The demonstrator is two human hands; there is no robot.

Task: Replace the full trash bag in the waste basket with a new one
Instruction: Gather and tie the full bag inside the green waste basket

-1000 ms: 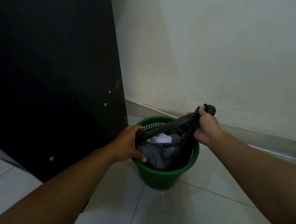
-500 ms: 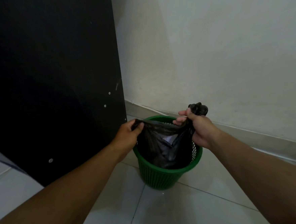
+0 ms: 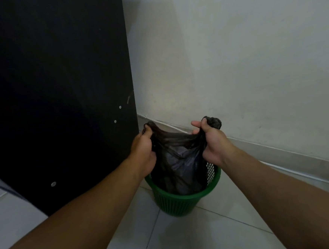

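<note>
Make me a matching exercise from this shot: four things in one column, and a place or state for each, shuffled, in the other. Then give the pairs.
Things:
1. trash bag
2. waste basket
3. left hand
4. dark panel

Places or states:
A. green, standing on the tiled floor
B. upright on the left, studded with small metal fasteners
C. black, its top gathered, its lower part inside the basket
D. grips the left side of the bag's gathered top

Pairs: 1-C, 2-A, 3-D, 4-B. The right hand grips the bag's other side.
</note>
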